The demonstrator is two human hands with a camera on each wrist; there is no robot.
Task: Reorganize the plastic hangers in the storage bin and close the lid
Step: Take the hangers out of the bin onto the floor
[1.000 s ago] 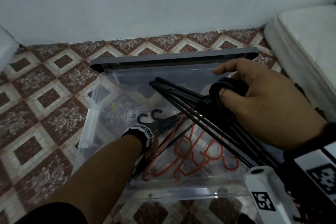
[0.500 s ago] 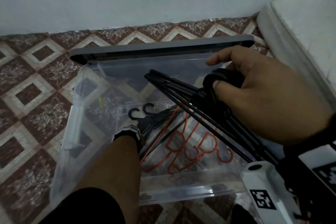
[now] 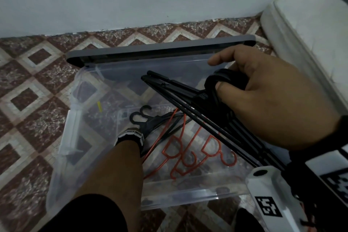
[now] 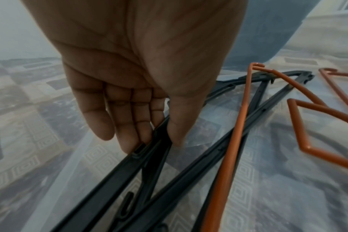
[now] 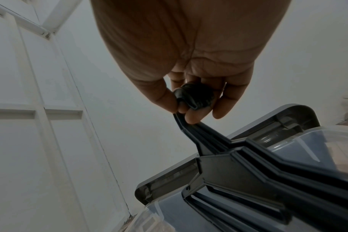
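Two hands busy here: right hand (image 3: 273,100) has its fingers (image 5: 191,116) hooked through a bunch of black hangers (image 3: 212,111), held above the clear storage bin (image 3: 188,196) on the floor. Left hand (image 4: 137,87) is down inside, pinching a black hanger (image 4: 149,150) beside the orange hangers (image 3: 186,154), grey lid (image 3: 160,48) propped open at the back

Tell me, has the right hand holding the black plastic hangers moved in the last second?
No. The right hand stays just below the right end of the grey plastic lid; only the camera shifted.
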